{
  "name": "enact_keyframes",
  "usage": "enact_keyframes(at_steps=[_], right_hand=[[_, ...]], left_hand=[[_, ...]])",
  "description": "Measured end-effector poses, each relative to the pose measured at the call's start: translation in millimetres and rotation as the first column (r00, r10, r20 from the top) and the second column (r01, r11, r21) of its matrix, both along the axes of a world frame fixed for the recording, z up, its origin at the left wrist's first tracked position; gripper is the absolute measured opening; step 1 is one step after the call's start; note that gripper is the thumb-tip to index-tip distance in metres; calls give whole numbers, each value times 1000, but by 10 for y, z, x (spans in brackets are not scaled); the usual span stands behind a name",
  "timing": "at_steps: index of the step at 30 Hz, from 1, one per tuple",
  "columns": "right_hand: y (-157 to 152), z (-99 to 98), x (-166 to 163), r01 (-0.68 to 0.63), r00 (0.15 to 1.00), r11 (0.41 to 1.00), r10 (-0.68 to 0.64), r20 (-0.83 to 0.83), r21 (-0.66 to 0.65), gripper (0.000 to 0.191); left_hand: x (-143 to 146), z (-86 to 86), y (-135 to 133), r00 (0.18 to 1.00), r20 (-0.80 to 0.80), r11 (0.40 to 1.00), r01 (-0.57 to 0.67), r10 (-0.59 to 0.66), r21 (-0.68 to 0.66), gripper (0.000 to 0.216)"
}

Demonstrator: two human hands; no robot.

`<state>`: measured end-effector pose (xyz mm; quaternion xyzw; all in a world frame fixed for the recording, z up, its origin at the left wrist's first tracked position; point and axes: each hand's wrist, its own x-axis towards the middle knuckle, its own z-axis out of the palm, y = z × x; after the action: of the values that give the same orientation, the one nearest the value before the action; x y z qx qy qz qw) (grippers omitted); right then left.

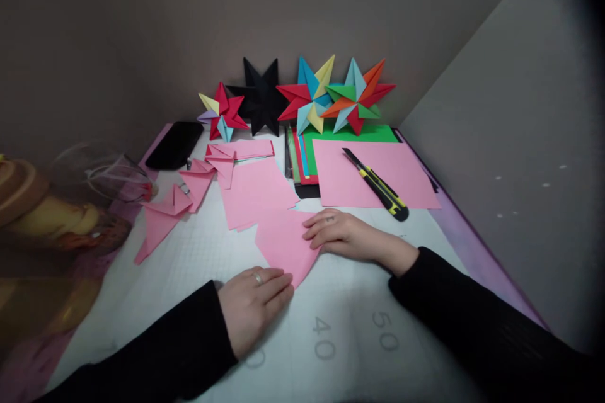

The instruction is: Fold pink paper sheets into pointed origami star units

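A folded sheet of pink paper (283, 239) lies on the white mat in front of me, its point toward me. My left hand (258, 302) rests flat by that near point, its fingertips touching the paper's tip. Fingers stretched out, my right hand (343, 236) presses on the paper's right edge. Just behind it is a stack of pink paper sheets (255, 189). To the left of the stack lie several folded pink pieces (163, 214), some with small metal clips on them.
A utility knife (375, 186) lies on a larger pink sheet (326, 173) at the back right, over coloured paper (378, 133). Folded paper stars, one black (262, 97), lean on the wall. A black phone (174, 145) lies back left. A yellow-brown object (57, 214) stands at far left.
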<state>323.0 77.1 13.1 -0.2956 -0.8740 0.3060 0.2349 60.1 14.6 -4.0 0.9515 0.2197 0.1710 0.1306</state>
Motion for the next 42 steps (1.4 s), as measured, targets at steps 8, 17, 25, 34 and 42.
enact_keyframes(at_steps=[8, 17, 25, 34, 42], right_hand=[[172, 154, -156, -26, 991, 999, 30, 133, -30, 15], [159, 66, -299, 147, 961, 987, -158, 226, 66, 12], [113, 20, -239, 199, 949, 971, -224, 220, 131, 14], [90, -45, -397, 313, 878, 928, -364, 312, 204, 17], [56, -86, -440, 394, 849, 894, -442, 289, 212, 16]], left_hand=[[188, 48, 299, 996, -5, 981, -93, 94, -167, 20], [172, -70, 214, 981, -112, 986, -162, 156, -49, 34], [159, -32, 213, 977, -164, 990, -138, 139, 19, 37], [139, 33, 236, 983, -145, 994, -113, 111, -9, 34], [140, -16, 255, 986, -149, 991, -95, 80, -93, 39]])
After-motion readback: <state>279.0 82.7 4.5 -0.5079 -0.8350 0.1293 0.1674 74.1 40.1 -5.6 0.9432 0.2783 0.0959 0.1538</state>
